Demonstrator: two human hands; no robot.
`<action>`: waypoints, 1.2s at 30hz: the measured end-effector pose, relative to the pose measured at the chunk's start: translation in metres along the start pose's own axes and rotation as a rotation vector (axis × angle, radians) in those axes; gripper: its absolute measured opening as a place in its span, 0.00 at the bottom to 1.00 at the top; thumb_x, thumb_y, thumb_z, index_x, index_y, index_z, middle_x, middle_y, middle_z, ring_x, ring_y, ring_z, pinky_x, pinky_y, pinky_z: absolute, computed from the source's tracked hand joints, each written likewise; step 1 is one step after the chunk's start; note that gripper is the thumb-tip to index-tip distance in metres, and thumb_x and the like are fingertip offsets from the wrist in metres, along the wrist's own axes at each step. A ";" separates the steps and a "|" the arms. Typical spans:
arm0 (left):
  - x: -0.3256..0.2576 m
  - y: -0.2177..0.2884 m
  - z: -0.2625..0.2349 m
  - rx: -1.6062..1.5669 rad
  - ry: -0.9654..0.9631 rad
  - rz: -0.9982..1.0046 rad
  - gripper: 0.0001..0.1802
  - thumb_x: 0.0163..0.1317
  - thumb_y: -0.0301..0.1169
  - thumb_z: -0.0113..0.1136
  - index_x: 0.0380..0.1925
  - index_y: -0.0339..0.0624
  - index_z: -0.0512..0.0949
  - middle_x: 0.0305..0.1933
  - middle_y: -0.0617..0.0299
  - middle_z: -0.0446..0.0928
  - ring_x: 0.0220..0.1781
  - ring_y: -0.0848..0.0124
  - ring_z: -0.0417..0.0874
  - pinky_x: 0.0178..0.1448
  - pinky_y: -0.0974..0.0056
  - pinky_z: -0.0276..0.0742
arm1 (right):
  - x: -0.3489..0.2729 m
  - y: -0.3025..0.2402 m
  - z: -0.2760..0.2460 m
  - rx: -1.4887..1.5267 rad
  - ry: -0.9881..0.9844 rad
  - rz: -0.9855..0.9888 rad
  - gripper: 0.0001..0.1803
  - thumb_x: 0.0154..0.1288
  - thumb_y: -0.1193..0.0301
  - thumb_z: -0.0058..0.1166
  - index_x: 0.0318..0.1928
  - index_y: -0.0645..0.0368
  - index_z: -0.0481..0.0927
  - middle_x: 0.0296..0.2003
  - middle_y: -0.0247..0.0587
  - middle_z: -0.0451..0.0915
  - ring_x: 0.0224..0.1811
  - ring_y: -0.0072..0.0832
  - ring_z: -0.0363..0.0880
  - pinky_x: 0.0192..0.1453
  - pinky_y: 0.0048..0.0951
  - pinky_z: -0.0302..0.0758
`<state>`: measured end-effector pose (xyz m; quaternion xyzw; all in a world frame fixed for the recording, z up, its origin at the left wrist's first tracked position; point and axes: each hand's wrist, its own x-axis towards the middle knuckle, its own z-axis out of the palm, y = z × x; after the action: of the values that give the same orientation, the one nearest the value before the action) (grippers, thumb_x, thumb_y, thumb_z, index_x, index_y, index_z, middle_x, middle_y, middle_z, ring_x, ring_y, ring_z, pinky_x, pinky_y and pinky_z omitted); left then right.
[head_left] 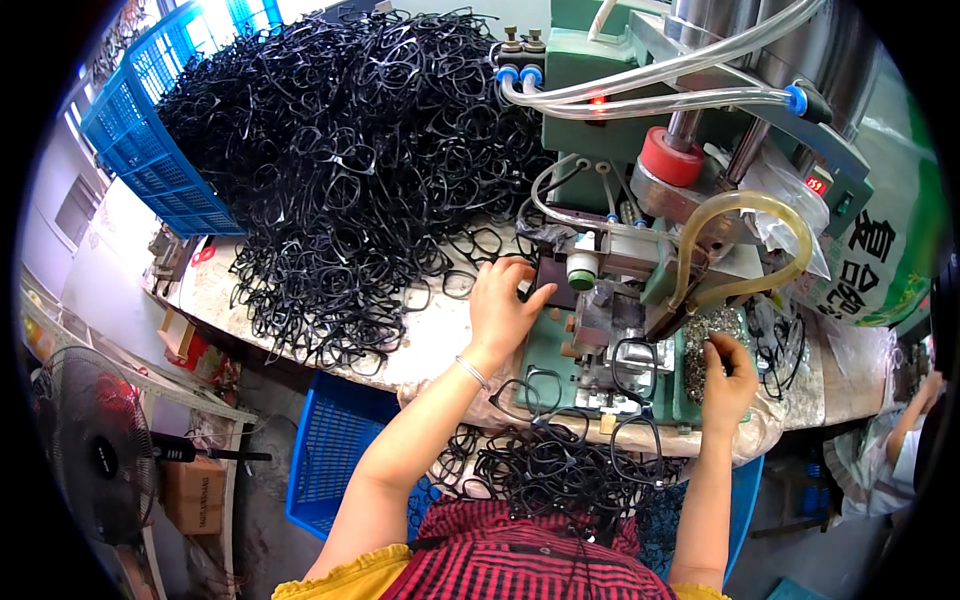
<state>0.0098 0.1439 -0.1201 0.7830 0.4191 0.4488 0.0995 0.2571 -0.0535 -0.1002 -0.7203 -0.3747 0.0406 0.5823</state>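
Resting at the green press (580, 125), one black frame (645, 405) seems unfinished, the heap (365, 165) left of the press apparently waiting, with left hand (497, 312) spread and right hand (730, 387) curled, any pinch unclear.

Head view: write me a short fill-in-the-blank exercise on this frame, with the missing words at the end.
1. The bracelet circles the wrist of the person's ____ arm.
2. Of the person's two hands, the one beside the small shiny pieces is the ____ one.
3. The large heap of eyeglass frames is mostly ____ in colour.
4. The thick ring around a metal shaft of the green machine is ____.

Missing words: left; right; black; red.
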 end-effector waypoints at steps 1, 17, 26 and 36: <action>0.002 0.002 0.000 0.013 -0.009 -0.006 0.14 0.51 0.36 0.74 0.30 0.40 0.81 0.42 0.60 0.80 0.44 0.56 0.78 0.49 0.55 0.75 | 0.000 0.000 0.000 0.013 -0.008 0.022 0.08 0.65 0.79 0.60 0.44 0.65 0.85 0.37 0.36 0.85 0.40 0.21 0.80 0.48 0.24 0.76; 0.000 -0.013 0.002 -0.127 -0.071 -0.130 0.09 0.50 0.29 0.70 0.29 0.38 0.81 0.36 0.55 0.81 0.42 0.52 0.79 0.48 0.53 0.75 | -0.025 -0.066 -0.031 0.063 -0.162 -0.225 0.08 0.57 0.82 0.61 0.38 0.65 0.85 0.38 0.40 0.85 0.43 0.29 0.83 0.51 0.27 0.75; -0.001 -0.025 0.013 -0.102 -0.103 -0.080 0.11 0.51 0.32 0.72 0.27 0.37 0.79 0.31 0.54 0.77 0.37 0.52 0.78 0.42 0.53 0.73 | -0.017 -0.074 0.033 0.570 -0.157 0.047 0.22 0.60 0.81 0.62 0.54 0.66 0.70 0.37 0.38 0.84 0.43 0.21 0.81 0.52 0.22 0.74; 0.004 -0.019 0.009 -0.081 -0.090 -0.036 0.12 0.54 0.36 0.73 0.30 0.40 0.82 0.33 0.56 0.81 0.37 0.55 0.80 0.43 0.55 0.75 | -0.023 -0.104 0.039 0.925 -0.195 0.195 0.28 0.62 0.84 0.60 0.61 0.66 0.66 0.41 0.40 0.83 0.47 0.21 0.79 0.56 0.23 0.74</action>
<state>0.0073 0.1611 -0.1332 0.7902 0.4097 0.4277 0.1577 0.1697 -0.0313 -0.0306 -0.4104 -0.3006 0.3248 0.7973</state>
